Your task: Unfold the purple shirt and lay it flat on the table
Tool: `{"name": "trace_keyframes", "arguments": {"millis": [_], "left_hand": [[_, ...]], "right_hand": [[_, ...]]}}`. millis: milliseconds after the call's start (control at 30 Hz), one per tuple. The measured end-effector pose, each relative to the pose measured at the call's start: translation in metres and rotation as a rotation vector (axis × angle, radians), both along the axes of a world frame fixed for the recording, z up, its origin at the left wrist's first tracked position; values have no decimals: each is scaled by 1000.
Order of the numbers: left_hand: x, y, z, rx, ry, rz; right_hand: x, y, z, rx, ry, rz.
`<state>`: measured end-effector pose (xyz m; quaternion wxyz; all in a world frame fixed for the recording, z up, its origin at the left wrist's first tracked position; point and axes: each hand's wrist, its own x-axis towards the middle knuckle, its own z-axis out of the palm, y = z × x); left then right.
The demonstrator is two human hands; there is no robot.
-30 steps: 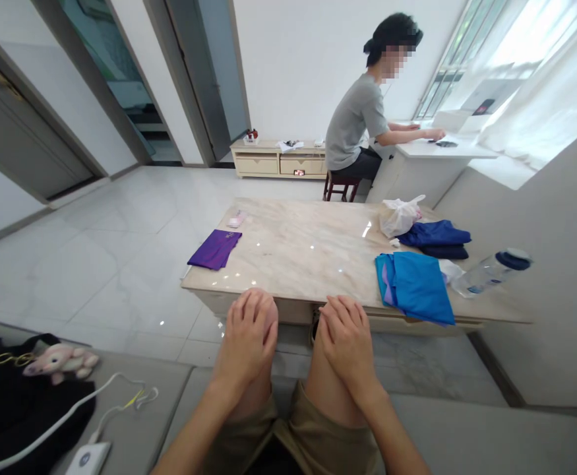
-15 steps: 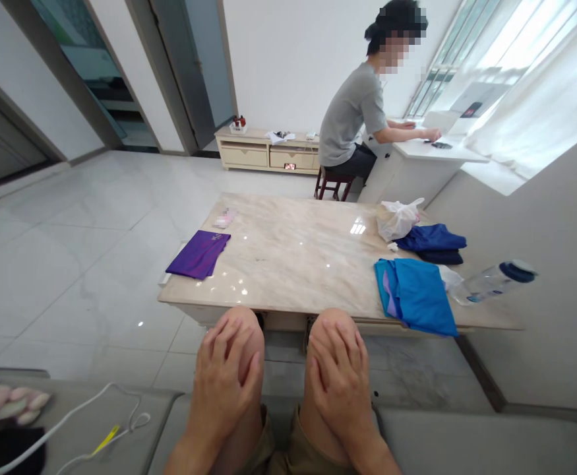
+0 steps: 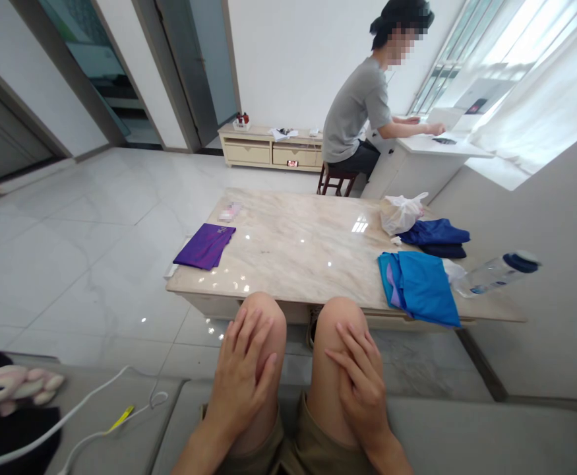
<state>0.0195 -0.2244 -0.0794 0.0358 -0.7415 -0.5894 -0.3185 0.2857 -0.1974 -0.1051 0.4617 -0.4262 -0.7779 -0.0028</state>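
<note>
My left hand (image 3: 242, 369) rests on my left knee, fingers spread and holding nothing. On the right leg, just below the knee, lies my right hand (image 3: 360, 379), also with its fingers apart and nothing in them. In front of my knees stands a marble-topped table (image 3: 293, 257). A folded purple cloth (image 3: 206, 247) lies at its left end, with a small pink item (image 3: 229, 212) behind it. Toward the right end is a folded bright blue cloth (image 3: 419, 280) with a lilac layer showing. Both hands are apart from these things.
Beyond the blue cloth are a clear bottle (image 3: 490, 277), dark blue cloth (image 3: 434, 232) and a white plastic bag (image 3: 401, 212). A person (image 3: 355, 109) sits at a white desk (image 3: 411, 152). A plush toy (image 3: 18, 388) and white cable (image 3: 85, 402) lie on the grey sofa (image 3: 466, 435).
My knees have shifted slightly to the right and away from me. My hands have slid a little down the legs, the right toward the outer side. The seated person's arm has moved slightly.
</note>
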Motion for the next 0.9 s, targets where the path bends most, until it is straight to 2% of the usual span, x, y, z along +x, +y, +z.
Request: {"name": "trace_keyframes", "arguments": {"millis": [167, 367, 500, 633, 733, 900], "left_hand": [[8, 14, 6, -3, 2, 71], [26, 30, 9, -26, 16, 26], [45, 25, 5, -32, 61, 2], [52, 12, 1, -52, 81, 24], [46, 2, -4, -41, 68, 56], [24, -6, -9, 3, 4, 97]], "right_hand": [[-1, 12, 2, 25, 112, -31], [-13, 26, -5, 76, 204, 44], [-23, 24, -7, 58, 186, 56], [-23, 13, -9, 0, 97, -1], [-15, 7, -9, -24, 44, -33], [-1, 7, -5, 53, 53, -55]]}}
